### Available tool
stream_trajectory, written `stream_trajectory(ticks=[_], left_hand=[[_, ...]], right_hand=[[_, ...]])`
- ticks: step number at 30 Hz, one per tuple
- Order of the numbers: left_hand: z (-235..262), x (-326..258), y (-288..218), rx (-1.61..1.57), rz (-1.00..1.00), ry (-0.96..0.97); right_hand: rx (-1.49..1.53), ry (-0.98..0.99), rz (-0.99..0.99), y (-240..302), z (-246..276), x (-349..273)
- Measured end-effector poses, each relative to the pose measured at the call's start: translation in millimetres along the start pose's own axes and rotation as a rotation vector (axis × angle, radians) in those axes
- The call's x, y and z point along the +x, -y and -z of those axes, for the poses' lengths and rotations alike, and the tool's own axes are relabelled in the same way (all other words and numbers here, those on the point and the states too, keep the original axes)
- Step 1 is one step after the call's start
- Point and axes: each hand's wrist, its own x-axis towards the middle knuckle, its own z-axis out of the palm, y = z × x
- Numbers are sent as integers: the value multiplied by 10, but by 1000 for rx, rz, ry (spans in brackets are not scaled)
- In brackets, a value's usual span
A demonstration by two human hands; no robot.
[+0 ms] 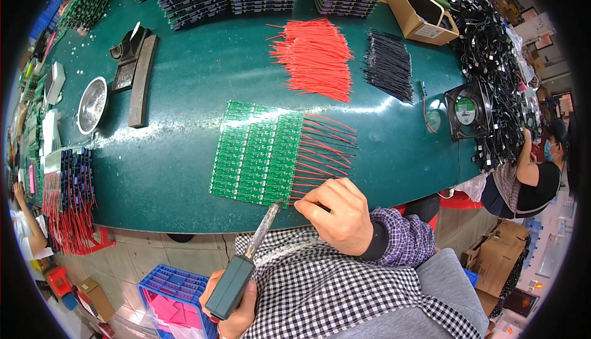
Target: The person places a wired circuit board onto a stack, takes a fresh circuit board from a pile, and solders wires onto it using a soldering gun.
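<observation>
In the head view, the left hand (237, 323) is at the near side, with its fingers wrapped around the dark handle of a soldering iron (233, 286). The iron points away and a bit to the right, and its tip is at the near right corner of a flat sheet of green circuit boards (252, 154). I cannot tell if the tip touches. The right hand (337, 216) is just to the right of that same corner, with its thumb and finger pinched together on a thin red wire (293, 202). The sheet lies flat on the green bench (172, 173), farther away than both hands and to the left of the right hand. More red wires (326, 149) stick out from its right side, on the far side of the right hand. Farther back are a big pile of red wires (317, 59) and, to its right, a pile of black wires (389, 65). A black fan (466, 111) is on the right, and a shiny metal bowl (92, 105) is on the left.
</observation>
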Motion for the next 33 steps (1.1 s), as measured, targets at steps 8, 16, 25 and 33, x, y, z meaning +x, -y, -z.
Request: stream_trajectory(ticks=[8, 16, 25, 33], left_hand=[[66, 160, -282, -47, -65, 217], [15, -86, 46, -104, 152, -5], [-4, -41, -64, -63, 149, 12], [13, -3, -37, -33, 28, 53]], right_hand=[[-1, 21, -7, 21, 5, -4], [-10, -37, -5, 23, -28, 10], [-27, -33, 7, 15, -45, 8], [-41, -8, 16, 13, -53, -27]])
